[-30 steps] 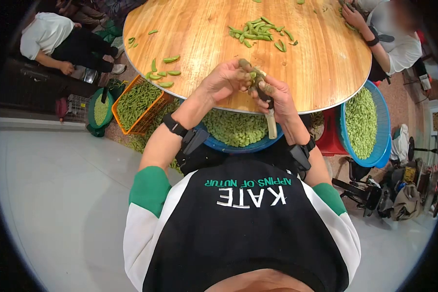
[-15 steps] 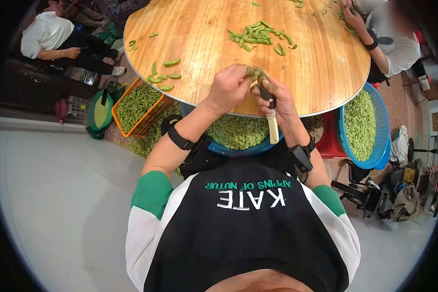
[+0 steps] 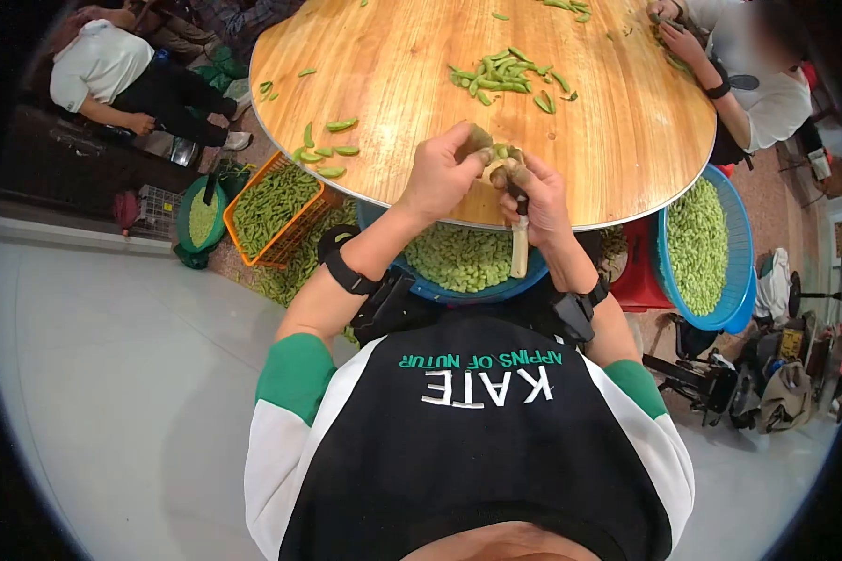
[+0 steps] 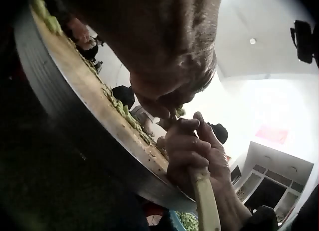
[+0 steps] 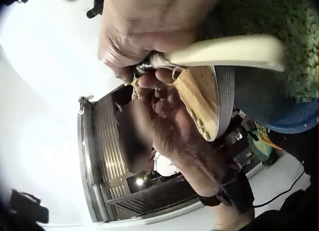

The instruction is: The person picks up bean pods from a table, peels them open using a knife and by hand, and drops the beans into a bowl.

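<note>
Over the near edge of the round wooden table (image 3: 365, 178), the two hands meet fingertip to fingertip. In my right hand (image 3: 543, 204) I grip a tool with a cream handle (image 3: 519, 251) pointing down toward my body; its working end is hidden by fingers. My left hand (image 3: 442, 176), thumb and fingers curled, pinches a green pod (image 3: 501, 151) against the right fingertips. In the left wrist view the right hand (image 4: 192, 154) wraps the handle (image 4: 205, 201), a bit of green above it. The right wrist view shows the left hand (image 5: 172, 124) beneath the handle (image 5: 229, 53).
Pods lie in a pile (image 3: 500, 73) mid-table and in a small group (image 3: 323, 152) at left. Under the table edge stands a blue basin of beans (image 3: 463, 257); another blue basket (image 3: 700, 248) is at right, an orange crate (image 3: 276, 210) at left. People sit nearby.
The left hand, with fingers spread a second ago, has curled and now meets the right fingertips. The right hand still grips the handle, now more upright. The head view has shifted slightly.
</note>
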`<act>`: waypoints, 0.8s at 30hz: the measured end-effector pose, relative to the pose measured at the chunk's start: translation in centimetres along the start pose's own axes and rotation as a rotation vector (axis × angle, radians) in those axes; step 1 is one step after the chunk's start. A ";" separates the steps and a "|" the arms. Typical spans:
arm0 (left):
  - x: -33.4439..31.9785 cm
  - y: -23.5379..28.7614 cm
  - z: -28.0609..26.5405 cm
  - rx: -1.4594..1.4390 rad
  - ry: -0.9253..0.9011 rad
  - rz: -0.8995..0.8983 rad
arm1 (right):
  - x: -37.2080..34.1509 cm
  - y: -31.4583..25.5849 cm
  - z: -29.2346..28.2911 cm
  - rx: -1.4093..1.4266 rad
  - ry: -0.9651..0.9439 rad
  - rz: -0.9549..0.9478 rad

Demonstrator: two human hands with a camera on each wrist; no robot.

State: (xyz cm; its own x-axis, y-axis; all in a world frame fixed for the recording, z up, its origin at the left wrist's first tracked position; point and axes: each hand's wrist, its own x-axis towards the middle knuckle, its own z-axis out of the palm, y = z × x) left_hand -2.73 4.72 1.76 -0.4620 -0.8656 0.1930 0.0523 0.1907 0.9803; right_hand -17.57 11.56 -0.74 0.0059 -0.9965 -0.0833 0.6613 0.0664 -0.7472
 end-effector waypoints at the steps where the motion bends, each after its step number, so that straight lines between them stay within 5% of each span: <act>1: -0.2 0.2 0.0 0.000 0.000 -0.001 | 0.1 0.2 0.4 -0.104 0.049 -0.026; 3: -0.7 0.6 -0.2 0.317 -0.025 0.194 | 0.2 0.5 0.9 -0.211 0.095 -0.050; 7: -1.3 0.0 -0.5 0.264 0.024 0.209 | 0.1 1.0 1.0 -0.296 0.115 -0.094; 12: -3.4 2.9 -2.5 0.537 0.079 0.327 | -0.5 0.3 2.2 -0.504 0.032 -0.082; 16: -5.2 5.4 -8.0 0.892 0.279 0.301 | -1.8 0.1 0.8 -0.796 -0.270 -0.095; 18: -4.9 5.0 -10.8 1.316 0.352 0.441 | -2.5 -0.4 1.0 -1.101 -0.500 -0.264; 20: -4.1 4.5 -11.7 1.480 0.350 0.411 | -2.5 -0.2 0.3 -1.222 -0.536 -0.355; 24: 1.1 3.5 -8.2 0.992 0.118 0.459 | -1.6 -0.7 0.1 -0.912 -0.326 -0.184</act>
State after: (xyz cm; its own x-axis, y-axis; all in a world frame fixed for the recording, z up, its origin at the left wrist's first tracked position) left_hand 4.18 0.61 5.75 -0.4901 -0.6461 0.5851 -0.5624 0.7472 0.3541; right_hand -17.93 13.11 -0.01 0.2579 -0.9514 0.1684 -0.1586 -0.2136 -0.9639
